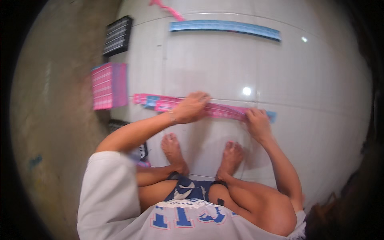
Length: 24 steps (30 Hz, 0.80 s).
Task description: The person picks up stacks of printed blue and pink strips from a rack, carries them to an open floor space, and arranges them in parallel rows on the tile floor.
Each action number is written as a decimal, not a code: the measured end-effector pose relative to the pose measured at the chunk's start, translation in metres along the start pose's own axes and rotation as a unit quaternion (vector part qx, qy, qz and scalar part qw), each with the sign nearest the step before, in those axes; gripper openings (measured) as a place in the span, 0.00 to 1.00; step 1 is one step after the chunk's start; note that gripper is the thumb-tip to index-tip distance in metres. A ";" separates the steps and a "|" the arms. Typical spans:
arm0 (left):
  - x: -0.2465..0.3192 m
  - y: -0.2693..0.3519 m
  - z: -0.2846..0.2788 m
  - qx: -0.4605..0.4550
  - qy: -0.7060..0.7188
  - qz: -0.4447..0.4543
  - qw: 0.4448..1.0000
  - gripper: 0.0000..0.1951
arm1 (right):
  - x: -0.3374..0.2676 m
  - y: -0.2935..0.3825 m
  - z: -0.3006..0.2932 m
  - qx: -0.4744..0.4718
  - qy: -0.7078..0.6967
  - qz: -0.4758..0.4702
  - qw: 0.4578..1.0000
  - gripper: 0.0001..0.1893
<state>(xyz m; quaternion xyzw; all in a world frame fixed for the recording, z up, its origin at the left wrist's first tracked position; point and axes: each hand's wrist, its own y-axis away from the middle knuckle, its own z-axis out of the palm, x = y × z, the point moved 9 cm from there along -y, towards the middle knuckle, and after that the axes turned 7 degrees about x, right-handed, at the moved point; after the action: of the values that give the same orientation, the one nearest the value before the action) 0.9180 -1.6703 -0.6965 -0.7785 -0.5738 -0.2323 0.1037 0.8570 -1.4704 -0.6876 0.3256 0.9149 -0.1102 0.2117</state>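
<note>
A long pink strip point(222, 110) with printed sections lies crosswise on the tiled floor before my feet. Pale blue patches show towards its left end and at its right end. My left hand point(193, 107) rests on the middle of the strip, fingers bent over its far edge; whether it grips is not plain. Near the right end, my right hand point(257, 121) has its fingers closed on the strip's edge, where the layers look slightly lifted. Farther off, a light blue strip point(225, 27) lies roughly parallel to the pink one.
Left of the pink strip stands a pink and purple stack point(109, 86). Beyond it is a black stack point(118, 36) with white grid lines. A twisted pink piece point(169, 10) lies at the far edge. My bare feet point(231, 156) stand just behind the strip.
</note>
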 end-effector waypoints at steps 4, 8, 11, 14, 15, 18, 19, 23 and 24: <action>0.024 -0.019 0.015 -0.097 -0.008 0.027 0.995 0.22 | -0.030 -0.007 -0.023 -0.049 0.016 0.017 0.999 0.06; -0.002 -0.004 0.025 -0.104 0.065 0.011 0.992 0.16 | -0.031 -0.011 -0.031 -0.085 0.014 0.040 0.995 0.04; -0.034 0.001 0.020 -0.110 0.071 -0.047 0.990 0.11 | -0.010 -0.016 -0.048 -0.046 0.006 0.035 0.998 0.03; -0.062 0.010 0.010 -0.134 0.092 -0.096 0.982 0.11 | 0.024 -0.021 -0.061 -0.012 0.018 0.075 0.997 0.03; -0.068 0.013 -0.001 -0.159 0.071 -0.135 0.976 0.12 | 0.032 -0.026 -0.063 0.002 0.013 0.079 0.997 0.03; -0.073 -0.005 -0.040 -0.015 0.040 -0.079 0.996 0.12 | 0.052 -0.039 -0.080 0.054 0.000 0.088 0.995 0.03; -0.068 -0.015 -0.059 0.030 0.014 -0.077 0.996 0.12 | 0.059 -0.040 -0.085 0.073 -0.001 0.101 0.992 0.03; -0.053 -0.062 -0.104 0.110 -0.108 -0.048 0.987 0.09 | 0.068 -0.043 -0.109 0.192 0.004 0.060 0.980 0.08; -0.051 -0.070 -0.105 0.121 -0.126 -0.033 0.984 0.09 | 0.075 -0.042 -0.106 0.191 0.016 0.061 0.980 0.09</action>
<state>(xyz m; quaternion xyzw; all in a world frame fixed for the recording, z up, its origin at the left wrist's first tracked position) 0.8144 -1.7358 -0.6374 -0.7642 -0.6311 -0.0649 0.1164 0.7444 -1.4253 -0.6255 0.4171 0.8586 -0.2646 0.1372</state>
